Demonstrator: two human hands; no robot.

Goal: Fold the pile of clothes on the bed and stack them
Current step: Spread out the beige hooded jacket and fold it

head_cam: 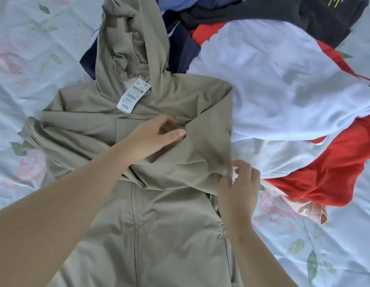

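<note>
Jacket (159, 214), hooded, olive, shop tag (133, 96) at the collar: spread zip-side up on the floral bedsheet (35, 48), hood lying toward the pile. Sleeves already brought across the chest; lower body not yet folded.

Left hand (157, 137): curled onto a crease of sleeve cloth mid-chest, pinching it.

Right hand (240, 183): gripping the garment's edge beside the pile, at the sleeve fold.

Pile of clothes (273, 79), upper right, partly under the hood: white, red, black, navy, all unfolded.

No finished stack in view. Judged early: one garment in progress, nearly everything left.
</note>
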